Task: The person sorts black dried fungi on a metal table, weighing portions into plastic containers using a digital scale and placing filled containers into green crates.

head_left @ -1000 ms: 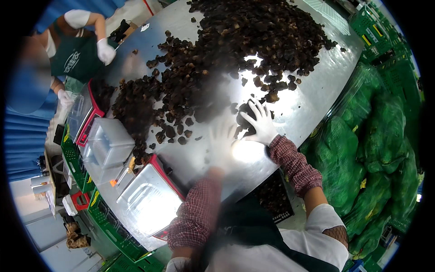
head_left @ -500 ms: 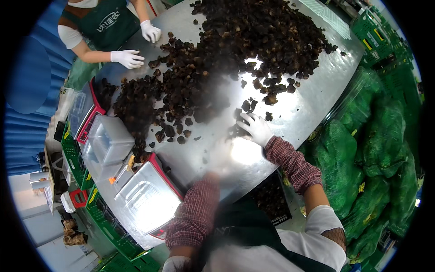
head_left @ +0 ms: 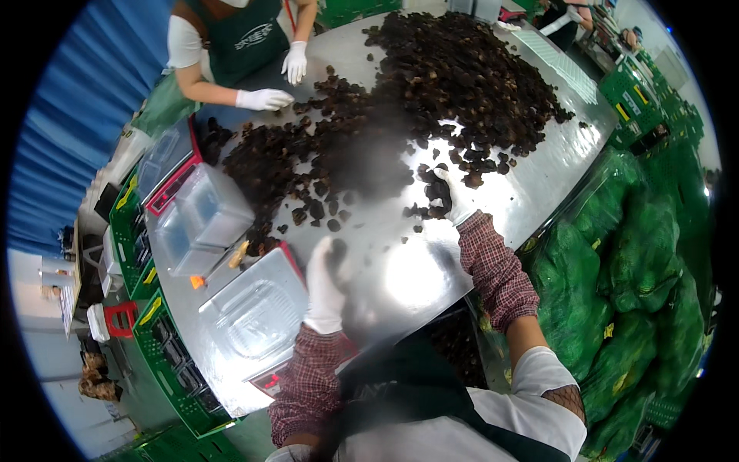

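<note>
My left hand (head_left: 326, 283), in a white glove, is over the metal table beside a scale that bears a clear plastic tray (head_left: 258, 312). Its fingers are smeared by motion, and a dark blur shows at their side; I cannot tell whether it is a held piece. My right hand (head_left: 459, 202), also white-gloved, curls around a few dark mushroom-like pieces (head_left: 439, 192) on the table, right of the middle. A few loose pieces lie just below it. The main heap of dark mushroom-like pieces (head_left: 469, 77) spreads across the far side and down the left.
Across the table a co-worker's gloved hands (head_left: 264, 100) rest near the heap. Stacked clear tubs (head_left: 204, 215) stand on another scale at the left. Green crates (head_left: 173, 362) line the left edge; green mesh sacks (head_left: 577, 285) are piled at the right.
My left hand has come into clearer view beside the tray. My right hand has moved up slightly and curled around dark pieces. The whole view has shifted.
</note>
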Available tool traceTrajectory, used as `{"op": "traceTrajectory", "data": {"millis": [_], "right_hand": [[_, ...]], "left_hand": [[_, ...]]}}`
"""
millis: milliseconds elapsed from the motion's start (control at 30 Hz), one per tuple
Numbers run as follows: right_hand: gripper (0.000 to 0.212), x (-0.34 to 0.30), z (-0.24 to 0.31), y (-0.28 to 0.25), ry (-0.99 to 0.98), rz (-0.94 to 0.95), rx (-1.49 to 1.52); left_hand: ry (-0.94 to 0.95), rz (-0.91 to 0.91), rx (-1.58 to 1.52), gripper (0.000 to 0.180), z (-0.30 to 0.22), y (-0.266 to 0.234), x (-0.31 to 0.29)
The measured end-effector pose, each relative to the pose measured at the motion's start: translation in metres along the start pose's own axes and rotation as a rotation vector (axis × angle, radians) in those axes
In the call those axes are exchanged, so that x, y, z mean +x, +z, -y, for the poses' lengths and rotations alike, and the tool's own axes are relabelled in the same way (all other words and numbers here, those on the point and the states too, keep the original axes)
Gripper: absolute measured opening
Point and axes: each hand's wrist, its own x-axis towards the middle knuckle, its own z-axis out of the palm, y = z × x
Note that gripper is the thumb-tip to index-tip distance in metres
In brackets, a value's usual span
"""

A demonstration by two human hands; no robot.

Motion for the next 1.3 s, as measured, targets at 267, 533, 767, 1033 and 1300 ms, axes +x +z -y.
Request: {"op": "traceTrajectory", "data": {"millis": [267,533,767,1033,1300], "right_hand": [[0.036,-0.098,-0.07,0.195,0.148,0.233,-0.026],[0.029,-0.163,-0.196,0.303,-0.249,0.468,-0.445],[0.079,-0.166,-0.257,0.298,-1.015,0.699,-1.579],[0.043,-0.096,-0.123,0.165,-1.152,0.339,-1.394],[0.057,-0.01,-0.079,-0.017,-1.045,0.014,-2.015]], "left_hand": [[0.279,-0.076,-0.269,0.02,-0.091,-0.141,-0.084],[0.579,-0.394,0.122,0.018,-0.089,-0.208,-0.098],[0.616,-0.306,0.616,0.029,-0.068,-0.222,-0.11],[0.902,-0.409,1.186,0.048,-0.054,-0.162,-0.133],[0.717,0.261,1.379,0.051,0.024,-0.048,-0.065]]}}
